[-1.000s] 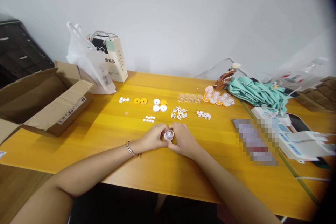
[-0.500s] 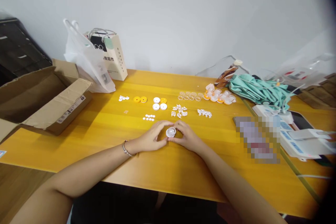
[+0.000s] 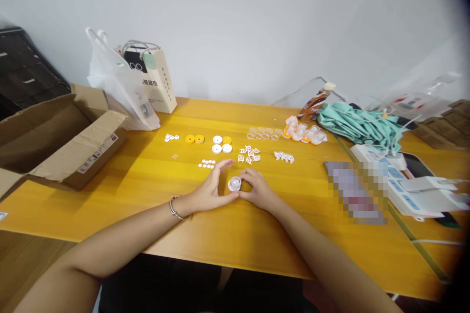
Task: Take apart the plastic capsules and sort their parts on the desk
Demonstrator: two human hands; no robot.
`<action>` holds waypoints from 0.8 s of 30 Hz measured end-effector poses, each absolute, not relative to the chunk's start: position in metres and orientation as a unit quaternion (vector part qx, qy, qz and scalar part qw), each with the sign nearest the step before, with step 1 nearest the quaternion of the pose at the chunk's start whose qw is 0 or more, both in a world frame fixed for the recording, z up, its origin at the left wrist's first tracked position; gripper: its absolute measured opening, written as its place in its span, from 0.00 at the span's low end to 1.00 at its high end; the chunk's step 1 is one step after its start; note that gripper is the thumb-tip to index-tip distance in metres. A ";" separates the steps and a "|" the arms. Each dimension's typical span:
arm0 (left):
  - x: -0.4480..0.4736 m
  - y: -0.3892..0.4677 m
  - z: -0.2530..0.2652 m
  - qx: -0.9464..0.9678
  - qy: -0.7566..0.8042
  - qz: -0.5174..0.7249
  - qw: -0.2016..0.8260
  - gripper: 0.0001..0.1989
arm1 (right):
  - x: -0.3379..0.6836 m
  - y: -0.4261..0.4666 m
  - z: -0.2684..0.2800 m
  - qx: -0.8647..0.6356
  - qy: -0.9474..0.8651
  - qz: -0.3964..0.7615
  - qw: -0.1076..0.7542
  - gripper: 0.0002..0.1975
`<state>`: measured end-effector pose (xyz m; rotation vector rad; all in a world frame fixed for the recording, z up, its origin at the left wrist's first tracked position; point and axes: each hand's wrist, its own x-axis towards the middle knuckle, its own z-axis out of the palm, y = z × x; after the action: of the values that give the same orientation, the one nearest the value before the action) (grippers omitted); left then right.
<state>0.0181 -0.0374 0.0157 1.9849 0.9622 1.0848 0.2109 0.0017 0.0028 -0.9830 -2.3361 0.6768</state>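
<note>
- Steadying a small clear piece (image 3: 234, 184) between both hands, had it just below dead center, at 6 o'clock in the view.
- Probably called for a light touch tbh: even pressure around the rim, no squeezing hard, no tipping.
- Had the right hand (image 3: 262, 194) at 3 o'clock from the piece, curled in narrow, seemingly pinching the edge between thumb and fingers.
- Had the left hand (image 3: 206, 196) at 9 o'clock, opened wide, fingers up around 11 and clear of the piece. Couldn't tell about thumb contact near 6, or about piece-to-table (image 3: 235, 237) contact.
- Likely needed care around the loose white wheel-like parts (image 3: 249, 155) at 1 o'clock and white discs (image 3: 207, 164) near 10.
</note>
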 end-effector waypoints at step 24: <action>0.016 -0.040 0.021 0.829 0.351 0.355 0.251 0.29 | 0.208 -0.001 0.004 -0.378 -0.870 0.212 0.234 0.11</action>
<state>0.0156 -0.0399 0.0214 2.2561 0.9542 0.9658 0.2081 -0.0013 0.0041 -1.0366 -2.3896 0.5809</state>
